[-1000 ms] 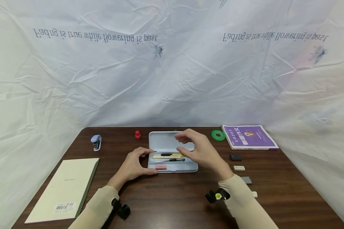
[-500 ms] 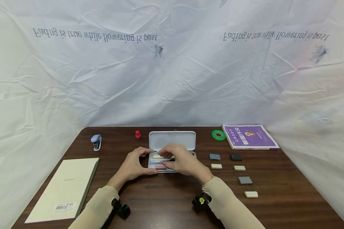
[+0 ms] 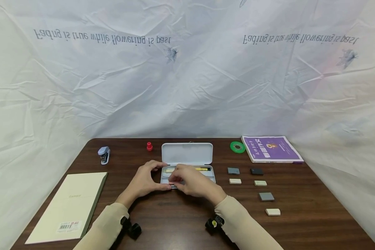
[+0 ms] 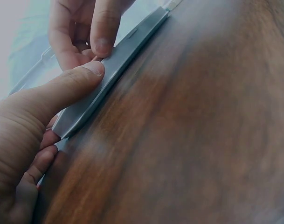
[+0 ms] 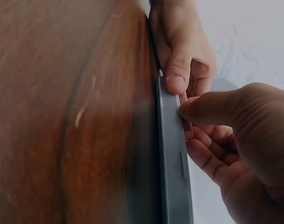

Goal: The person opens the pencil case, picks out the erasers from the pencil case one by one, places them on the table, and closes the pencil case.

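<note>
An open pale metal pencil case (image 3: pixel 186 153) lies at the table's middle, its lid tipped back. With thumb at the front edge and fingers at the back, my left hand (image 3: pixel 144 178) grips the case's left end. My right hand (image 3: pixel 194 182) reaches into the front part of the tray and pinches a pink eraser (image 5: pixel 188 130) between thumb and fingers. In the right wrist view the eraser shows just behind the case's front wall, close to the left thumb. A yellow pencil with a black end (image 3: pixel 202 169) lies in the back part, partly hidden by the right hand.
To the right lie several grey, white and black erasers (image 3: pixel 266 197). Behind them are a green tape roll (image 3: pixel 231 147) and a purple book (image 3: pixel 275 152). On the left are a stapler (image 3: pixel 104 155), a small red object (image 3: pixel 149 146) and a cream notebook (image 3: pixel 72 205).
My right hand has come down from above the case's right part and moved left into the tray, where it now pinches the pink eraser. The left hand keeps its hold.
</note>
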{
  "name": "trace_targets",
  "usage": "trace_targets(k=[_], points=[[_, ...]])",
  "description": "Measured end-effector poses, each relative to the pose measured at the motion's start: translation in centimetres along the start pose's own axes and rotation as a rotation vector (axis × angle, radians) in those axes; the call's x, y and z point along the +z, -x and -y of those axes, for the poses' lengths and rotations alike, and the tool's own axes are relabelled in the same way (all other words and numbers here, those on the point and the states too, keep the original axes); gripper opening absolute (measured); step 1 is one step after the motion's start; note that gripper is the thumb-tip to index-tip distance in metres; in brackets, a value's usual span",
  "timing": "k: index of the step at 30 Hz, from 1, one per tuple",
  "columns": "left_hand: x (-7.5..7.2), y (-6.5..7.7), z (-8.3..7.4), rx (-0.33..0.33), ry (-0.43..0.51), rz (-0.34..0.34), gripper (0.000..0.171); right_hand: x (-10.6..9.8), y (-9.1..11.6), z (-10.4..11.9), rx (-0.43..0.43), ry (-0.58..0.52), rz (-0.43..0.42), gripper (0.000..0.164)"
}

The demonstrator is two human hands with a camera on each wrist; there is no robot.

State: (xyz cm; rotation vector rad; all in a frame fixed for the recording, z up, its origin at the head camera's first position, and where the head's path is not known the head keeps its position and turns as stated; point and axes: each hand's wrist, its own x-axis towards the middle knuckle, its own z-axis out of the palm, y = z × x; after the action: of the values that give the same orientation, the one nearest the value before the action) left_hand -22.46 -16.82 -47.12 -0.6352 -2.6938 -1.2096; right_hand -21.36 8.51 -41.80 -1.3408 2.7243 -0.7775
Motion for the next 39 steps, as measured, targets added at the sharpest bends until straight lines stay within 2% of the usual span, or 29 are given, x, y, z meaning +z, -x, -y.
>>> trace_targets(k=[8,18,26,31,39], points=[[0.0,0.0,0.0,0.003,-0.002,-0.002,0.083,0.0,0.0,0.2,0.022,-0.011,0.013,0.012],[-0.1,0.0,0.0,0.006,-0.004,0.0,0.084,-1.1,0.2,0.6,0.018,-0.027,-0.033,0.014],[0.0,0.0,0.0,-0.003,-0.003,0.004,0.084,-4.3,1.1,0.9,-0.004,-0.079,-0.113,0.016],[0.0,0.0,0.0,-0.015,0.001,0.001,0.084,-6.6,2.2,0.8,-0.042,-0.047,-0.205,0.016],[0.0,0.0,0.1,-0.024,-0.006,0.004,0.084,-10.1,5.8,-0.1,-0.01,-0.004,-0.319,0.025]])
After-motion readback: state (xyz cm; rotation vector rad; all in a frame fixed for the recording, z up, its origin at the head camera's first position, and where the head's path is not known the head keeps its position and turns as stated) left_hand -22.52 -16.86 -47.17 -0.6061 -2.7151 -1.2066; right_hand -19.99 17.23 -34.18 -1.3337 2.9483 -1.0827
